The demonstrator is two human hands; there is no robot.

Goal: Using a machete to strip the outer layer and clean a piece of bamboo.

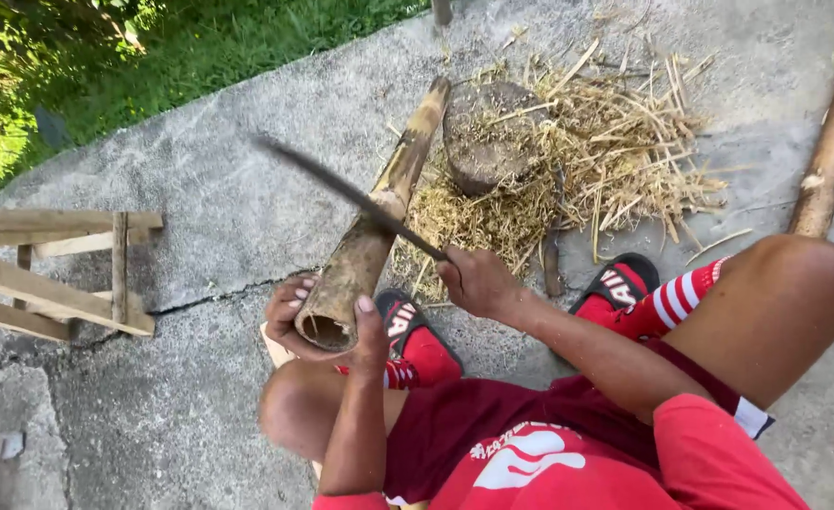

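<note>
Grey cracked concrete floor (pixel 219 198) fills most of the view; green grass (pixel 152 47) borders it at top left. A pile of pale straw-like bamboo shavings (pixel 615 151) lies at upper centre, partly around a round dark wooden chopping block (pixel 488 132). Weathered wooden frame (pixel 49 274) at left edge. A second brown bamboo pole (pixel 832 142) lies at right edge.

Long brown hollow bamboo pole (pixel 379 212): slants from the block's left side down to the person's knee, open end nearest the camera. Left hand (pixel 327 326) cups that open end, fingers wrapped around the rim. Right hand (pixel 473 280) is closed around the handle of a long dark machete blade (pixel 341 189), which crosses the pole at mid-length; contact with the pole cannot be told.
</note>
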